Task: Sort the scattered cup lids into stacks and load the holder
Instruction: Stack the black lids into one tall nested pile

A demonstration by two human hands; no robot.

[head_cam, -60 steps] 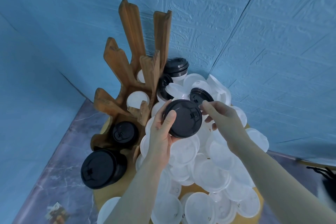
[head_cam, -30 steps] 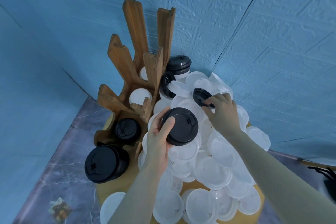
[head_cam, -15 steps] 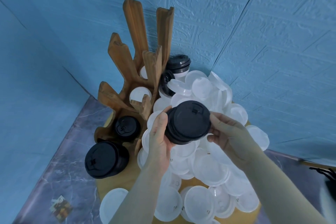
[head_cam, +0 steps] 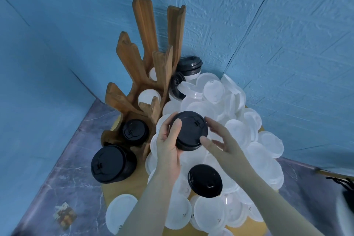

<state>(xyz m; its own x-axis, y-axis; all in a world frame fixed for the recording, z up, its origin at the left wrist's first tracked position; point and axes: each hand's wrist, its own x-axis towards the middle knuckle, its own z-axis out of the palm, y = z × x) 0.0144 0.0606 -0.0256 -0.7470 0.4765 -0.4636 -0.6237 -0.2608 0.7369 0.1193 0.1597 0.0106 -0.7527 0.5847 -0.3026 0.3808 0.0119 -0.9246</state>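
Left hand (head_cam: 168, 143) grips short stack of round black plastic cup lids (head_cam: 190, 130) above white lid heap (head_cam: 239, 140); right hand (head_cam: 220, 142) open-fingered beside it; carved wooden holder (head_cam: 145, 67) far left.

Single head-worn wide-angle view, looking steeply down and forward, close above the counter (head_cam: 63, 176), facing a blue wall corner (head_cam: 226, 67)
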